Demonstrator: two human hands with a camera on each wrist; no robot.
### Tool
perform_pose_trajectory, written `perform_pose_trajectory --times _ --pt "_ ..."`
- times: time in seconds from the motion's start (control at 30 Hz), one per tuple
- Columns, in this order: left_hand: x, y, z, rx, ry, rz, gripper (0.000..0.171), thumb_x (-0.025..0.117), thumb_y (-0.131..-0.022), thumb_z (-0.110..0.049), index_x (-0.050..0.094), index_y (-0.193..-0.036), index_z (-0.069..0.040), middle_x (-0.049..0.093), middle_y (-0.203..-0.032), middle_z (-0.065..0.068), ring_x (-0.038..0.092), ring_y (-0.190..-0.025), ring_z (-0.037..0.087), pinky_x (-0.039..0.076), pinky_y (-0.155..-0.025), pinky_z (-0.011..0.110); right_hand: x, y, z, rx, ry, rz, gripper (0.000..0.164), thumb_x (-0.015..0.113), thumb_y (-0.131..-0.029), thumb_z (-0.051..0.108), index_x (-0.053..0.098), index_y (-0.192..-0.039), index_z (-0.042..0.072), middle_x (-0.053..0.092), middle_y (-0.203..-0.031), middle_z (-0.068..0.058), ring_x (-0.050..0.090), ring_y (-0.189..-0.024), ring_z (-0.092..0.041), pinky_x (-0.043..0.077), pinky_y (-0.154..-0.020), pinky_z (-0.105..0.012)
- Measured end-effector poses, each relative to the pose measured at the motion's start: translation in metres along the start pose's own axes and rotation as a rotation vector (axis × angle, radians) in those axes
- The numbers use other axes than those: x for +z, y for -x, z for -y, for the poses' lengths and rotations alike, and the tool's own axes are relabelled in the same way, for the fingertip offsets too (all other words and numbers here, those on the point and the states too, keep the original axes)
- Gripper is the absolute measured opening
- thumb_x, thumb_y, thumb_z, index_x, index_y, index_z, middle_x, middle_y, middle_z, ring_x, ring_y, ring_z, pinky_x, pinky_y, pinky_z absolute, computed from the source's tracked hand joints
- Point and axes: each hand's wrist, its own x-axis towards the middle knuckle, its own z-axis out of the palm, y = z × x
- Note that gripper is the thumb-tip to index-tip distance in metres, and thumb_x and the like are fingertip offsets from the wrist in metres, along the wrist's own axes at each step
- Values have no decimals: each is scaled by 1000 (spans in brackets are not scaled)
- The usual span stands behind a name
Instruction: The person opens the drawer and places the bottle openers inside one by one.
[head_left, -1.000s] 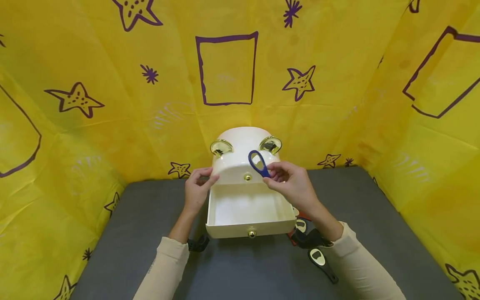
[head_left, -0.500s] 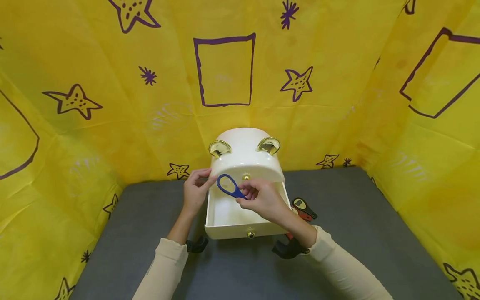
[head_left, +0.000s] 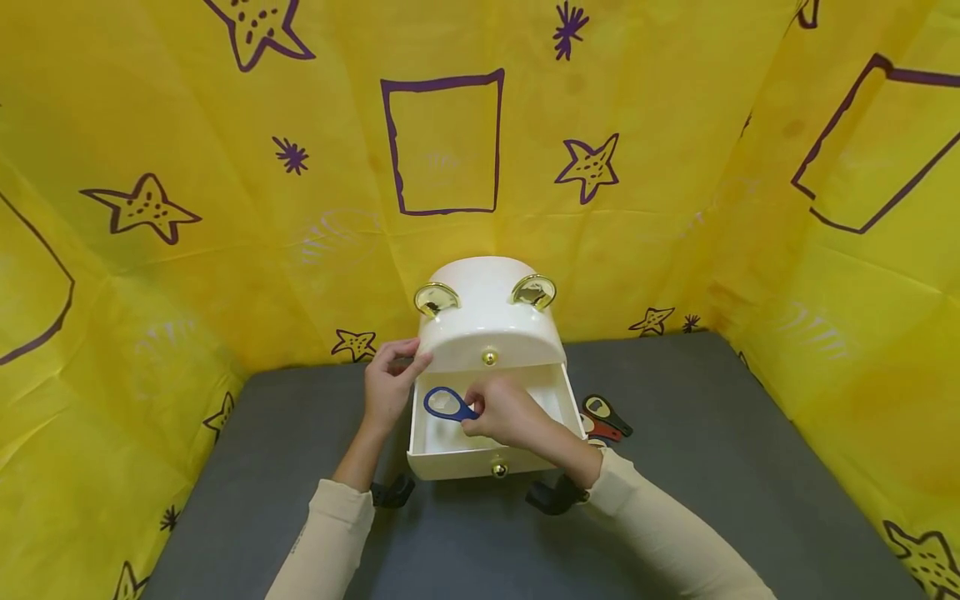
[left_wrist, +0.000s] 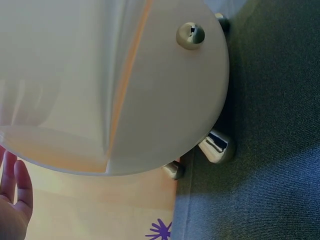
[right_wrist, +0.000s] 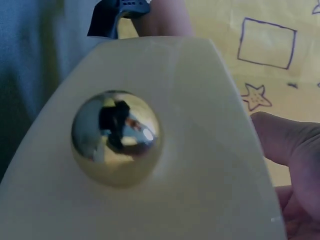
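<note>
My right hand (head_left: 504, 410) pinches the handle of a blue bottle opener (head_left: 445, 403), its oval head pointing left, inside the pulled-out lower drawer (head_left: 450, 463) of a small white cabinet (head_left: 487, 292). In the right wrist view, the drawer front and its gold knob (right_wrist: 117, 137) fill most of the picture; the thumb (right_wrist: 280, 137) shows beyond the edge and the opener is hidden. My left hand (head_left: 387, 387) rests its fingertips against the left side of the cabinet. The left wrist view shows the cabinet's rounded side close up, with some left fingers (left_wrist: 24, 187) near its edge.
Beside the drawer on the right lie a black bottle opener (head_left: 607, 415) and a red one (head_left: 600, 427), partly overlapping. The cabinet has gold ears (head_left: 534, 292) and short gold feet (left_wrist: 217, 146). It stands on a dark grey table (head_left: 675, 500) before a yellow printed backdrop (head_left: 337, 192).
My right hand has carried the blue bottle opener left and down, from in front of the cabinet's upper part into the open drawer. The left hand stays at the cabinet's side.
</note>
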Motion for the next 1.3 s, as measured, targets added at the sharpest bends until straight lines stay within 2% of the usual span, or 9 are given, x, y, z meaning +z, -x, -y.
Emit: perform_pose_trajectory --times 0.17,0.37,0.57,0.63,0.73,0.87,0.97,1.13,1.3 --pt "0 0 -1 -7 -3 0 25 76 -81 -2 68 -100 12 63 -111 27 59 -85 -1 51 -72 14 8 -7 0 5 109 52 13 77 -69 13 66 -68 6 52 -57 5 43 -56 -10 33 -51 -20" --pt "0 1 0 -10 5 -4 25 76 -81 -1 68 -100 13 63 -111 28 59 -86 0 51 -72 14 17 -15 -1 78 165 129 39 76 -66 10 41 -49 17 30 -46 11 30 -49 -9 23 -46 -21" --pt "1 0 2 16 22 -15 25 76 -80 2 67 -99 14 62 -110 30 59 -86 4 51 -71 14 23 -20 3 111 246 145 38 76 -70 10 42 -51 16 39 -51 7 36 -51 -13 30 -47 -24" --pt "1 0 2 19 22 -19 25 76 -80 2 67 -99 14 62 -109 30 59 -85 4 51 -70 13 26 -21 3 82 214 153 38 74 -75 12 44 -52 15 38 -50 7 36 -51 -12 30 -48 -23" --pt "1 0 2 13 15 -17 25 76 -80 1 67 -100 14 62 -110 30 59 -85 4 50 -71 11 25 -20 2 31 85 180 34 70 -86 17 55 -56 10 38 -50 8 36 -48 -8 28 -47 -20" --pt "0 0 1 -4 -4 -3 25 76 -82 -2 67 -101 12 62 -111 28 58 -85 2 51 -72 14 14 -16 -1 10 -69 182 19 68 -90 20 72 -82 4 63 -64 3 47 -57 -4 39 -55 -18" --pt "0 0 1 -17 -5 0 26 76 -82 -3 67 -102 12 62 -112 27 58 -86 2 51 -73 13 1 -12 -5 5 -149 152 18 67 -92 20 74 -95 4 74 -83 -4 57 -69 -5 48 -65 -20" --pt "-1 1 0 -22 2 -5 26 76 -82 -2 67 -102 12 61 -112 28 58 -88 5 50 -72 11 -25 -1 -14 -21 -211 89 19 64 -94 19 73 -98 4 74 -90 -5 62 -80 -8 52 -75 -23" --pt "-1 2 -1 -22 -7 -1 26 75 -82 -2 67 -103 12 62 -112 27 58 -89 9 50 -73 16 -50 13 -24 -24 -217 0 17 65 -93 18 73 -99 4 73 -89 -5 65 -82 -11 53 -74 -26"
